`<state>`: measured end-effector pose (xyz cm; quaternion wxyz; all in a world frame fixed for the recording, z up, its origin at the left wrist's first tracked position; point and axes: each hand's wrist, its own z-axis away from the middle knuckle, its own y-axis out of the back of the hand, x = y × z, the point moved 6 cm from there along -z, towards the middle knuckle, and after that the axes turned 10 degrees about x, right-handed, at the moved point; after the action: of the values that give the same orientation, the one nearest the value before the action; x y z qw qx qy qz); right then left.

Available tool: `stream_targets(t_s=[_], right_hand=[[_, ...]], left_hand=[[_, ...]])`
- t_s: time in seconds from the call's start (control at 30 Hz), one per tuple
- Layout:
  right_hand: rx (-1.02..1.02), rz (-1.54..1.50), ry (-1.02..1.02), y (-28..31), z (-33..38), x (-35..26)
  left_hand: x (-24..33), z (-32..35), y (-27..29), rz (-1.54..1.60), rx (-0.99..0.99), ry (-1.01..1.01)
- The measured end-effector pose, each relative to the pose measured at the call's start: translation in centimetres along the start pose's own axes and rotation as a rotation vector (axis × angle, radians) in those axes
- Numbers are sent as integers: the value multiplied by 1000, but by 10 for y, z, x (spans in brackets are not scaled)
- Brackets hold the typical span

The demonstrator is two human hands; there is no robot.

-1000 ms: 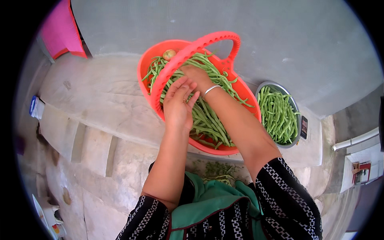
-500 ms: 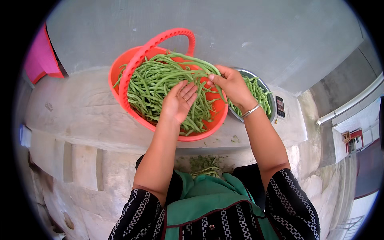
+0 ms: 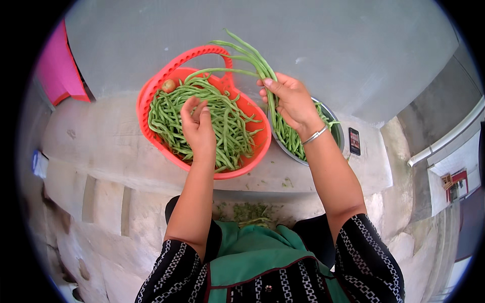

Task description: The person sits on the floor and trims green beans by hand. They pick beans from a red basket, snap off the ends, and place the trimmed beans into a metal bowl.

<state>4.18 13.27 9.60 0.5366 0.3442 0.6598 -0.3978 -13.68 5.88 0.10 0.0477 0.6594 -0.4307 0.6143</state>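
My right hand (image 3: 294,105), a silver bangle at its wrist, is closed around a small bunch of long green beans (image 3: 263,64). The bunch fans up and to the left, and one bean reaches across toward the red basket's handle. Over the heap of green beans (image 3: 227,123) in the red plastic basket (image 3: 252,166), my left hand (image 3: 199,130) hangs with loosely bent fingers apart and nothing visible in them. Partly behind my right hand stands a round metal basin (image 3: 339,129) with more green beans (image 3: 288,134).
A round tan vegetable (image 3: 168,86) rests at the basket's far left. Right of the basin lies a black phone (image 3: 354,141) on the concrete ledge (image 3: 96,136). Behind rises a grey wall (image 3: 353,50). Green scraps (image 3: 247,211) are on the ground below.
My right hand has lifted the bunch of beans away from the heap. My left hand has moved left and bent its fingers. The basket's handle has tilted, and the tan vegetable has come into view.
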Motion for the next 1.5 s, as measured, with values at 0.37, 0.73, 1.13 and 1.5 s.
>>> stream_targets(t_s=[0.37, 0.73, 1.13, 1.5], right_hand=[[122, -115, -207, 86, 110, 76], [341, -277, -81, 148, 122, 79], [180, 277, -119, 127, 135, 102], [279, 209, 28, 151, 132, 68]], left_hand=[[-31, 82, -89, 192, -348, 666], [-37, 131, -126, 34, -583, 724], [-53, 155, -122, 187, -653, 766], [-57, 163, -111, -72, -921, 711]])
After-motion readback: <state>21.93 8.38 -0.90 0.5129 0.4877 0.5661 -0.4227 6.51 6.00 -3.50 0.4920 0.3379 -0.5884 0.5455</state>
